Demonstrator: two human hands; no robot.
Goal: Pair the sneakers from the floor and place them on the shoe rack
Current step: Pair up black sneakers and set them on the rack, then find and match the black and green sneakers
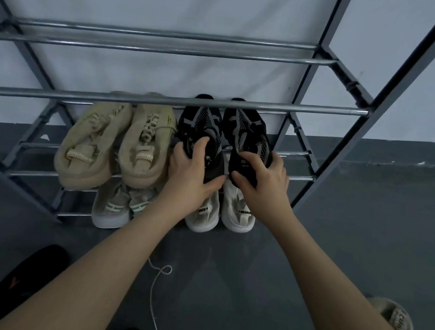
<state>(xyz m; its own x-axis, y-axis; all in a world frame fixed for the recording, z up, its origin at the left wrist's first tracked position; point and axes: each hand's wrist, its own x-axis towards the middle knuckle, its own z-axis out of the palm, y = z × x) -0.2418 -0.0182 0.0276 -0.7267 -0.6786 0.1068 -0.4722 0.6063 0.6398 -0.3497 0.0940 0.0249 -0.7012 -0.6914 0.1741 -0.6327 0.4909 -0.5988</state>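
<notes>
Seen from above, looking down at a grey metal shoe rack (169, 49) against a white wall.

Both bare arms stretched forward to a middle shelf. Left hand (193, 170) curled around the heel of the left black sneaker (201, 128), thumb on the near side, fingers hooked into the opening. Right hand (262, 176) gripping the heel of the right black sneaker (247, 130) in the same way. Black sneakers side by side, toes pointing to the wall, partly hidden behind a rail.

Just to their left on the same shelf, a beige pair (117, 140), heels facing the viewer, pull tabs printed with lettering.

On the shelf below, heels of two more pale pairs: one with greenish stripes (115, 205) at left, one white with a printed tab (238, 215) at right, partly covered by the hands.

On the dark grey floor: a loose pale shoelace (157, 282) between the arms, one beige sneaker (396, 320) at lower right, partly behind the right forearm, and a black shoe (24, 279) at lower left.
</notes>
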